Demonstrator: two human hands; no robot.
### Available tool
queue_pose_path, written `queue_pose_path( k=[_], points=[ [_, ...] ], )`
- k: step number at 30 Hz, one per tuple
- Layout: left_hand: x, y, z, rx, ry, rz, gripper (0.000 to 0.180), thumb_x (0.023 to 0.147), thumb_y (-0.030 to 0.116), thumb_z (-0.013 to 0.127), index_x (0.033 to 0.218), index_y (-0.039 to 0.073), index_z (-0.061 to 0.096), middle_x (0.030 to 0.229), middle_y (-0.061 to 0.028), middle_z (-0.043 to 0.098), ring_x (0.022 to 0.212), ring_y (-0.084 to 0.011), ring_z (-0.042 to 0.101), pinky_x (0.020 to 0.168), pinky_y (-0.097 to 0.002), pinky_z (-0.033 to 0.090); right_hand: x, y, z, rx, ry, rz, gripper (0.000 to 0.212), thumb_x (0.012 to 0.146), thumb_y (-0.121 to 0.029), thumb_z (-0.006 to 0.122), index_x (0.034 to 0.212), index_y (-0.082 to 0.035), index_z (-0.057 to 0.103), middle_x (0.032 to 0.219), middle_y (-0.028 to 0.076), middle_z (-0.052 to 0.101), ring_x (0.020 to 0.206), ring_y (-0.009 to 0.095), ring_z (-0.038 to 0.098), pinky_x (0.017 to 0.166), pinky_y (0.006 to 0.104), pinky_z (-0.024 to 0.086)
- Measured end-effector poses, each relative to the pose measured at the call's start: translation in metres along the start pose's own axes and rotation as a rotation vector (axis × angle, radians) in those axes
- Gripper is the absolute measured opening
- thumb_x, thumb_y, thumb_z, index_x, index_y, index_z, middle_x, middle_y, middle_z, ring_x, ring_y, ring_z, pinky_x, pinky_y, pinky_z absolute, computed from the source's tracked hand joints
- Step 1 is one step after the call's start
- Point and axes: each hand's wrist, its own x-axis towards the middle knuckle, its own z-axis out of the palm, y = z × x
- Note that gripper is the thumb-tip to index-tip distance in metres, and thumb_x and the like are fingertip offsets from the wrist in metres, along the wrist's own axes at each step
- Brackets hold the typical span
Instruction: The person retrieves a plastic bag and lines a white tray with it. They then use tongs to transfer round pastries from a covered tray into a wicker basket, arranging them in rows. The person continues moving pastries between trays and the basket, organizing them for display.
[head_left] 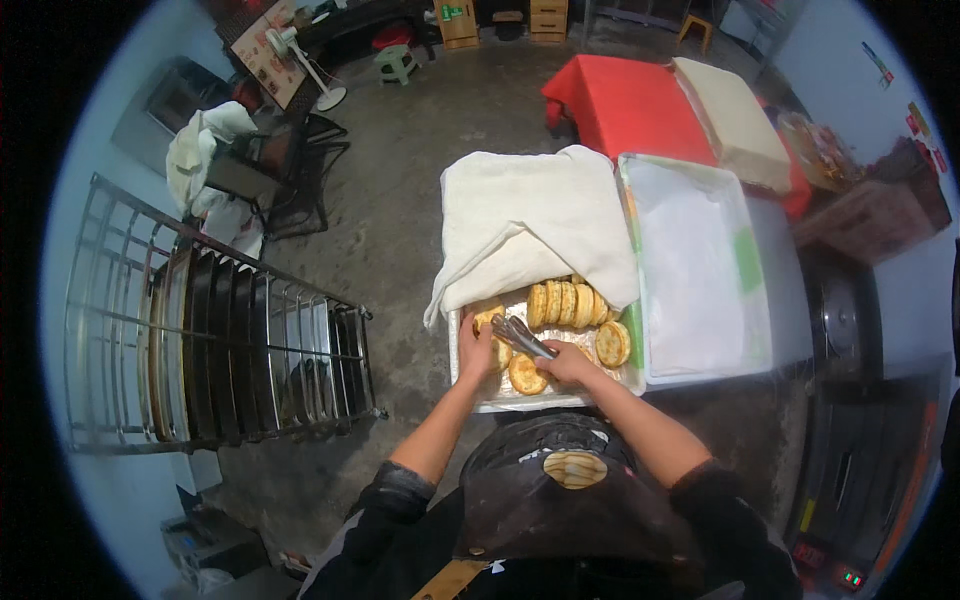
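Nearest item: dark round baking pan (540, 500) against my body, with one golden flatbread (575, 468) lying on its far part.

Left hand (476, 350): reaching into the foil-lined box (520, 400) just beyond the pan, fingers curled over a flatbread at the box's left side; whether it truly grasps it I cannot tell.

Right hand (568, 365): clenched on a pair of metal tongs (520, 337), whose tips point left and far, toward my left hand, above a loose flatbread (527, 375) lying flat in the near part of the box.

Box contents: row of flatbreads standing on edge (568, 304) in the far middle; another flatbread (612, 344) lying flat to the right.

White cloth (535, 225): draped over the far half of the box, folded back to show the breads.

White box lid (695, 270): lying open just right of the box.

Metal rack (210, 340): on the left, holding dark round pans upright in slots.

Red table (625, 105): far right, with a pale slab (735, 120) resting on it.

Standing fan (300, 60): far left, on the concrete floor (420, 150); green stool (397, 62) beyond it.
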Motion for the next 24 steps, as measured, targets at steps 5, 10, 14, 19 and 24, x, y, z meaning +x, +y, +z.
queue_pose_path(
  k=[5,10,14,19,24],
  points=[
    [0.001,0.001,0.01,0.038,0.023,-0.116,0.067,0.095,0.03,0.059,0.147,-0.008,0.041,0.143,-0.0302,0.051,0.134,-0.0417,0.05,0.113,-0.0425,0.038,0.028,0.004,0.024,0.288,0.0,0.105,0.048,0.095,-0.021,0.072,0.14,-0.009,0.059,0.083,0.003,0.069,0.058,0.012,0.055,0.054,0.0293,0.048],
    [-0.006,0.006,0.008,0.065,0.061,-0.114,0.066,0.093,0.033,0.061,0.144,-0.005,0.045,0.139,-0.0291,0.054,0.13,-0.0423,0.052,0.112,-0.0438,0.04,0.032,0.01,0.04,0.25,0.0,0.035,0.049,0.092,-0.02,0.071,0.138,-0.007,0.061,0.092,0.007,0.072,0.073,0.016,0.066,0.067,0.0309,0.054],
    [-0.008,0.005,0.005,0.062,-0.009,-0.093,0.062,0.092,0.032,0.063,0.141,-0.004,0.05,0.137,-0.0281,0.055,0.128,-0.041,0.054,0.109,-0.0443,0.041,-0.006,-0.001,0.044,-0.184,0.24,-0.075,0.052,0.091,-0.026,0.068,0.14,-0.013,0.06,0.108,0.013,0.075,0.094,0.025,0.072,0.083,0.037,0.056],
    [-0.005,0.004,0.012,-0.029,-0.166,-0.132,0.059,0.091,0.028,0.065,0.139,-0.004,0.053,0.126,-0.0235,0.065,0.116,-0.0327,0.064,0.1,-0.0397,0.048,-0.057,-0.028,0.042,-0.436,0.403,0.019,0.055,0.091,-0.034,0.069,0.142,-0.017,0.058,0.123,0.017,0.069,0.112,0.033,0.067,0.095,0.041,0.052],
    [0.017,0.006,0.03,-0.229,-0.355,-0.047,0.049,0.093,0.024,0.063,0.133,-0.005,0.059,0.114,-0.0182,0.072,0.106,-0.0253,0.069,0.092,-0.0329,0.052,-0.08,-0.058,0.038,-0.641,0.515,0.036,0.056,0.092,-0.033,0.067,0.144,-0.018,0.055,0.119,0.015,0.065,0.102,0.036,0.068,0.088,0.0467,0.053]
  ],
)
